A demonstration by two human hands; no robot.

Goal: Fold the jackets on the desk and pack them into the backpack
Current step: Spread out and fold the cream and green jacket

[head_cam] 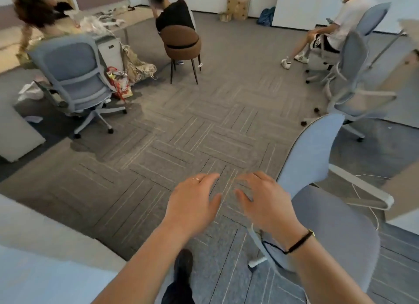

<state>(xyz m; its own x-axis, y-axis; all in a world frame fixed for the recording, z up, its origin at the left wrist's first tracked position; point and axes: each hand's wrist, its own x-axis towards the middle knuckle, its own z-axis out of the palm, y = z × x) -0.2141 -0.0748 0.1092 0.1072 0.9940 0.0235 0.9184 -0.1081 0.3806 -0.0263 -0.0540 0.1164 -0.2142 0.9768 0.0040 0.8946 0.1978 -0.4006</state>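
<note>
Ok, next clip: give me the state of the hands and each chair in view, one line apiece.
Left hand: open, fingers spread, holding nothing.
Right hand: open, fingers relaxed, holding nothing.
Near blue chair: empty, beside the right hand.
Brown chair: occupied by a seated person.
Left blue chair: empty, upright.
Far right blue chair: occupied by a seated person.
Jackets, backpack: not in view.

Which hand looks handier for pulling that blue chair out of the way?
The right hand, probably: it hovers open just beside the blue chair backrest. The left hand, also open and empty, is farther from it, over the carpet.
</note>
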